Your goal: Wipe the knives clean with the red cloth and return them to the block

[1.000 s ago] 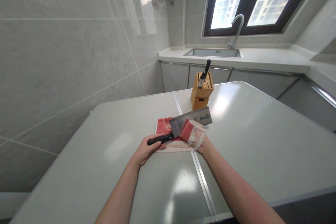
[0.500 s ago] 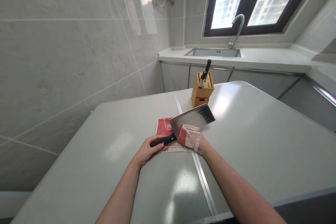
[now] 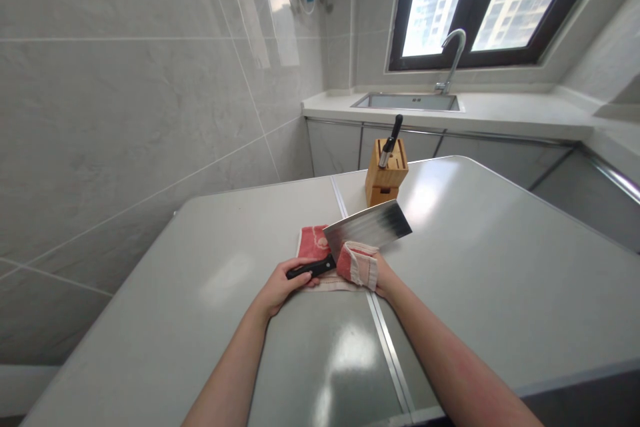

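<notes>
Both full: left hand (image 3: 280, 285) around cleaver handle (image 3: 311, 269), right hand (image 3: 384, 276) with towel (image 3: 356, 265) in grip, nearer the handle than before

The cleaver (image 3: 373, 223) has a silver-grey blade, streaked dark toward the right, and a black handle (image 3: 311, 269) with silver rivets. The towel (image 3: 312, 243) is red with a pale motif and a cream border. Farther off, the block (image 3: 382, 178) is honey-brown; the left wall (image 3: 125, 113) is marbled grey with white lines.
</notes>
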Demonstrator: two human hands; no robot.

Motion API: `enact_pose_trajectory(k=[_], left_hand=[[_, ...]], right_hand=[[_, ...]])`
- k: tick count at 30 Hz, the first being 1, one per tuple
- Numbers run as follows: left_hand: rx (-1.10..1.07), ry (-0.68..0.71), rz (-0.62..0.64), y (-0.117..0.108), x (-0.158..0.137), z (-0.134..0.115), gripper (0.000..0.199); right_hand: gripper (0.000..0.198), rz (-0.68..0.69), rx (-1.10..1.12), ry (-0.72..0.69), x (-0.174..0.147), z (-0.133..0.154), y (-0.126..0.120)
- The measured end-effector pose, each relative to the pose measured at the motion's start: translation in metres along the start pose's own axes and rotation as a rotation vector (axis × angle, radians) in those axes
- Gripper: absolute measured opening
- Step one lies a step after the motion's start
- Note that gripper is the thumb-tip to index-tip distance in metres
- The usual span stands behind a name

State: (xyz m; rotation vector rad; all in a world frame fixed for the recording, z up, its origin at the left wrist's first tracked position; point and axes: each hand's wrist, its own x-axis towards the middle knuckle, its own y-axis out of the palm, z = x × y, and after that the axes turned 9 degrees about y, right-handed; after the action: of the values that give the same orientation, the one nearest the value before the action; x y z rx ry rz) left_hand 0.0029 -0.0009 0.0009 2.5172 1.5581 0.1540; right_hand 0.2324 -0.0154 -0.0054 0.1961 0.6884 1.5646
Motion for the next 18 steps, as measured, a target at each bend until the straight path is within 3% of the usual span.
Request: enact_pose_trajectory(k=[10,18], left_hand=[[-0.263,-0.012,-0.094,-0.007,0.000,0.001,0.030],[-0.374,-0.005,-0.119,-0.010,0.000,0.002,0.025]], right_hand=[[0.019,0.036,0.067,0.047,0.002,0.001,-0.002],[0.027,0.203,0.185,0.035,0.009,0.011,0.002]])
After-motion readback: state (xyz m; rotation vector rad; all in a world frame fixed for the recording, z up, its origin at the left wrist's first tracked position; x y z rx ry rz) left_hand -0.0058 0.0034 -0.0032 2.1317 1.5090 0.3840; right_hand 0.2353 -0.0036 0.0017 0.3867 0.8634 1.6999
